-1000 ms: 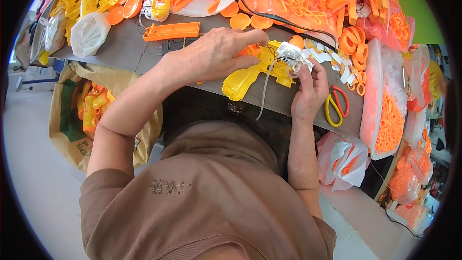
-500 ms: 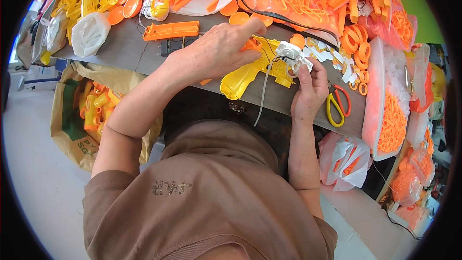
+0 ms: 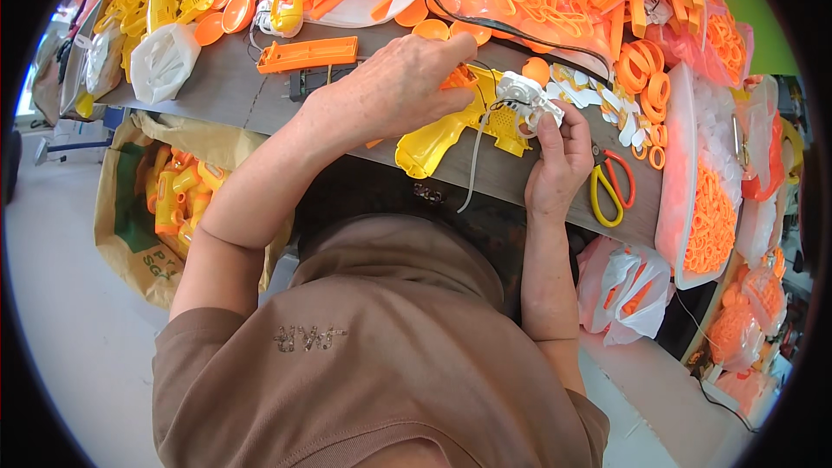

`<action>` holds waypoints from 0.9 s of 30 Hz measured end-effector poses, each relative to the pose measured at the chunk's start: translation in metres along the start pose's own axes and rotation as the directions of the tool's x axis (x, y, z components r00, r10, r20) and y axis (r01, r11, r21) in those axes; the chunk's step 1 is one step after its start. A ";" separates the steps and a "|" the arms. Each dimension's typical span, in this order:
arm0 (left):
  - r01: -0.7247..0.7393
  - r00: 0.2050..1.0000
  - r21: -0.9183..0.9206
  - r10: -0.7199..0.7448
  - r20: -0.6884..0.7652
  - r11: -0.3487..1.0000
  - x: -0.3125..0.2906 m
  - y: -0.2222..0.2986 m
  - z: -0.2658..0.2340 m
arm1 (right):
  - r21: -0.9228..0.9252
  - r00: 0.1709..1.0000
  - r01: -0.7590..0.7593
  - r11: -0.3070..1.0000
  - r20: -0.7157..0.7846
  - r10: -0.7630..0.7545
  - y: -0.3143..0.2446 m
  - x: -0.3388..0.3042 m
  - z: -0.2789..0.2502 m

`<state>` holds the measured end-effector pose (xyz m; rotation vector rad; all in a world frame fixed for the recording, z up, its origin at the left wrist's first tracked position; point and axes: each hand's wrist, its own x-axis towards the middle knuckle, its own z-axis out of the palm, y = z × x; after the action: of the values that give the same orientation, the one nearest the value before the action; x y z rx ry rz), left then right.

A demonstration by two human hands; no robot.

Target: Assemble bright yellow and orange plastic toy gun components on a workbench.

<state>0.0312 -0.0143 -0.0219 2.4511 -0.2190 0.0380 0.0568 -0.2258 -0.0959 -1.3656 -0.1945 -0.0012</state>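
While right hand (image 3: 557,160) pinches white mechanism (image 3: 520,94) | left hand (image 3: 394,87) grips orange part (image 3: 459,77) | yellow shell (image 3: 429,144) perforated

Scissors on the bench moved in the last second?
No. The scissors keep the same place left of the white bin; both drift slightly right together as the view shifts.

Orange part (image 3: 458,78) partly out of sight behind the left hand (image 3: 406,78)
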 end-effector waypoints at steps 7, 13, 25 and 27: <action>-0.051 0.994 0.090 0.042 0.097 0.995 0.003 -0.003 0.001 | -0.002 1.000 0.007 1.000 -0.004 -0.007 0.000 0.000 0.001; -0.022 0.993 0.251 -0.009 0.121 0.968 0.005 0.000 0.005 | 0.021 1.000 0.007 1.000 0.007 -0.007 0.000 0.000 0.001; -0.095 0.981 0.399 0.018 0.193 0.912 0.009 0.005 0.009 | 0.030 0.999 0.008 0.999 0.044 -0.010 0.001 0.000 -0.003; -0.111 0.979 0.408 0.028 0.204 0.906 0.011 0.006 0.010 | 0.061 0.998 -0.005 0.998 0.068 0.001 -0.002 -0.001 -0.001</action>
<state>0.0406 -0.0265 -0.0250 2.8770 -0.4225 -0.1386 0.0553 -0.2273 -0.0946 -1.3055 -0.2478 0.0533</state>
